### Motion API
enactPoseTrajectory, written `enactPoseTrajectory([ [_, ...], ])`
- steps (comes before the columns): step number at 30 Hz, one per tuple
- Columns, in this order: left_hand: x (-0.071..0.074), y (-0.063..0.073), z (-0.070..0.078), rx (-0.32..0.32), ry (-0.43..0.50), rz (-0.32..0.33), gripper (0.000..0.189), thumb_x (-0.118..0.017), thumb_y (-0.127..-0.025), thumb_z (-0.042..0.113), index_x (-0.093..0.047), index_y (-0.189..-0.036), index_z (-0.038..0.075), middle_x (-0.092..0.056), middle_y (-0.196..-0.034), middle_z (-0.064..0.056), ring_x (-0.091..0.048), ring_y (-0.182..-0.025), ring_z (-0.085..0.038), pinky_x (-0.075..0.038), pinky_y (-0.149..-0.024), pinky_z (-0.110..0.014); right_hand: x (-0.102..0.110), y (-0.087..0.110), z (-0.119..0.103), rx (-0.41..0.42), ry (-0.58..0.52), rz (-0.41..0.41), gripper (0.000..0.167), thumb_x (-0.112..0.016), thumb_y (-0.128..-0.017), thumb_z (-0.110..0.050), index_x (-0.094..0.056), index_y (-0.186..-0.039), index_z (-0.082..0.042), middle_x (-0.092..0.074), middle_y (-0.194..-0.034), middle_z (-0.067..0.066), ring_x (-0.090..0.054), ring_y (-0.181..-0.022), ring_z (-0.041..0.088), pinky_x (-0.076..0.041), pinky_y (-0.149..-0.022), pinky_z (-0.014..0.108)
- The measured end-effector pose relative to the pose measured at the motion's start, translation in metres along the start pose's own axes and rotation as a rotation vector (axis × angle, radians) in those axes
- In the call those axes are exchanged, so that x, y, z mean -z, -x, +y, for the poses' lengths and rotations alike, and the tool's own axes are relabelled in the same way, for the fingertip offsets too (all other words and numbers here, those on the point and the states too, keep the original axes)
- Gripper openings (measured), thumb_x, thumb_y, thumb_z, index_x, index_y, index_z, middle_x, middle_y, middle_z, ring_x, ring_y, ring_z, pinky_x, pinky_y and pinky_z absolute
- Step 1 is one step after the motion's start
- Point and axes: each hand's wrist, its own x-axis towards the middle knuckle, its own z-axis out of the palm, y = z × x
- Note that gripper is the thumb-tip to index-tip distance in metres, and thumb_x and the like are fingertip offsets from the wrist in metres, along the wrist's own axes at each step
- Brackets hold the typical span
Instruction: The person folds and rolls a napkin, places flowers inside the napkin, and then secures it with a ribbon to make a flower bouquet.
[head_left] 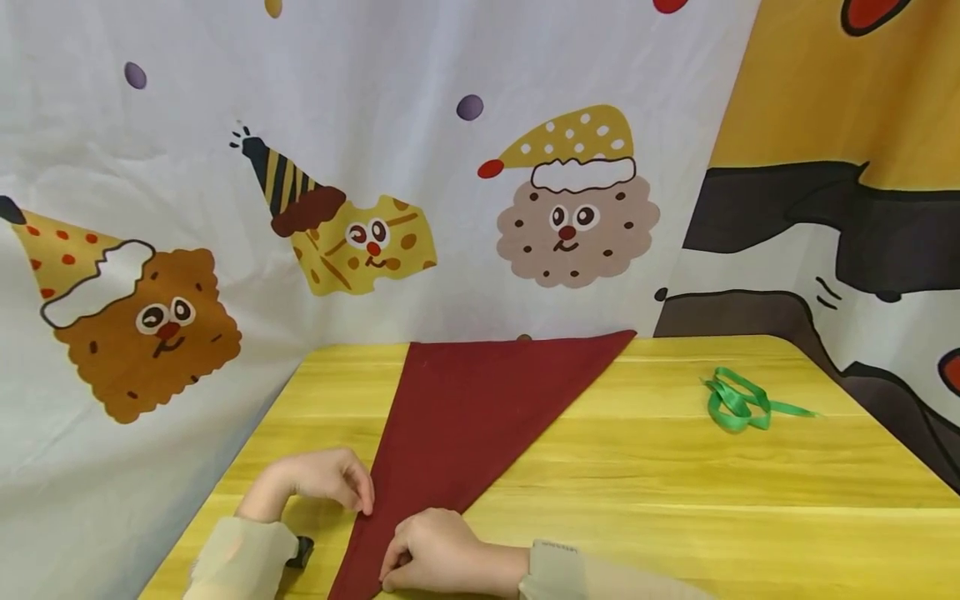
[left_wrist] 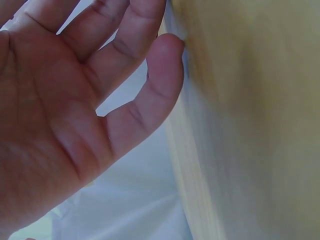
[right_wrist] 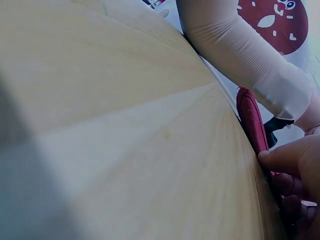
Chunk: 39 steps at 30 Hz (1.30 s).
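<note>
A dark red cloth (head_left: 480, 408) lies on the table as a long triangle, wide along the far edge and narrowing toward me. My left hand (head_left: 326, 479) is at its left border, thumb and fingertips drawn together on the hem. In the left wrist view, the left hand's (left_wrist: 65, 100) other fingers curve loosely beside the tabletop. My right hand (head_left: 435, 546) pinches the slanting right border near the narrow end. The right wrist view shows the right thumb (right_wrist: 282, 157) on the thick folded edge of the red cloth (right_wrist: 252, 117), the fingers curled below it.
A loosely looped green ribbon (head_left: 738, 404) lies at the right on the yellow wood-grain table (head_left: 637, 475). Behind the table hangs a white curtain (head_left: 420, 75) printed with cartoon biscuits and cheese. The cloth's far side reaches the table's back edge.
</note>
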Motion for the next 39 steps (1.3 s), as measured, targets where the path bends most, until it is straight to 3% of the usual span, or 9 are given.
enactPoseTrajectory([
  [9, 0.003, 0.001, 0.0, 0.032, -0.008, 0.012, 0.013, -0.064, -0.086, 0.0, -0.073, -0.095, -0.004, -0.071, -0.092, -0.012, -0.055, -0.071, -0.005, -0.048, -0.066, -0.023, 0.0, -0.001, 0.002, 0.002, 0.004, 0.027, 0.007, -0.072, -0.085, -0.028, -0.074, -0.079, -0.031, -0.047, -0.067, -0.026, -0.039, -0.058, -0.016, -0.033, -0.055, 0.006],
  [15, 0.004, 0.001, 0.002, 0.029, 0.012, 0.003, 0.021, -0.062, -0.086, -0.003, -0.069, -0.105, -0.007, -0.068, -0.099, -0.015, -0.064, -0.084, -0.017, -0.053, -0.072, -0.027, 0.003, -0.002, 0.004, -0.016, -0.003, 0.047, 0.008, -0.071, -0.086, -0.028, -0.069, -0.08, -0.03, -0.049, -0.071, -0.026, -0.042, -0.063, -0.015, -0.034, -0.059, 0.006],
  [19, 0.004, 0.002, 0.002, 0.017, 0.001, -0.01, 0.018, -0.062, -0.087, -0.002, -0.068, -0.103, -0.007, -0.068, -0.098, -0.017, -0.064, -0.084, -0.016, -0.052, -0.072, -0.026, 0.004, -0.003, 0.004, -0.047, -0.056, 0.035, 0.008, -0.07, -0.088, -0.027, -0.068, -0.081, -0.029, -0.053, -0.072, -0.027, -0.044, -0.065, -0.015, -0.036, -0.062, 0.007],
  [25, 0.004, 0.003, 0.0, -0.027, 0.013, -0.034, 0.014, -0.062, -0.088, -0.002, -0.07, -0.098, -0.007, -0.068, -0.094, -0.02, -0.056, -0.071, -0.005, -0.048, -0.067, -0.023, 0.005, -0.002, 0.004, -0.123, -0.183, 0.007, 0.008, -0.068, -0.089, -0.023, -0.068, -0.081, -0.026, -0.055, -0.07, -0.027, -0.046, -0.061, -0.011, -0.039, -0.061, 0.011],
  [28, 0.006, 0.004, 0.0, -0.025, 0.011, -0.04, 0.014, -0.063, -0.087, -0.002, -0.071, -0.098, -0.007, -0.068, -0.091, -0.021, -0.053, -0.068, -0.003, -0.047, -0.065, -0.022, 0.008, -0.004, 0.005, -0.194, -0.322, 0.0, 0.009, -0.067, -0.089, -0.02, -0.068, -0.08, -0.023, -0.057, -0.066, -0.022, -0.05, -0.055, -0.007, -0.042, -0.057, 0.014],
  [35, 0.008, 0.005, -0.001, -0.049, 0.021, -0.07, 0.019, -0.062, -0.085, -0.006, -0.071, -0.101, -0.008, -0.071, -0.098, -0.016, -0.06, -0.077, -0.006, -0.05, -0.069, -0.023, 0.008, -0.007, 0.009, -0.346, -0.633, 0.036, 0.009, -0.067, -0.087, -0.014, -0.068, -0.078, -0.015, -0.059, -0.062, -0.008, -0.056, -0.048, 0.006, -0.045, -0.05, 0.02],
  [39, 0.009, 0.007, -0.003, -0.075, -0.011, -0.082, 0.022, -0.062, -0.082, -0.006, -0.072, -0.102, -0.006, -0.071, -0.101, -0.005, -0.06, -0.081, -0.005, -0.051, -0.072, -0.025, 0.01, -0.008, 0.013, -0.402, -0.788, 0.046, 0.009, -0.065, -0.089, -0.013, -0.068, -0.081, -0.012, -0.058, -0.058, -0.001, -0.053, -0.044, 0.01, -0.038, -0.044, 0.022],
])
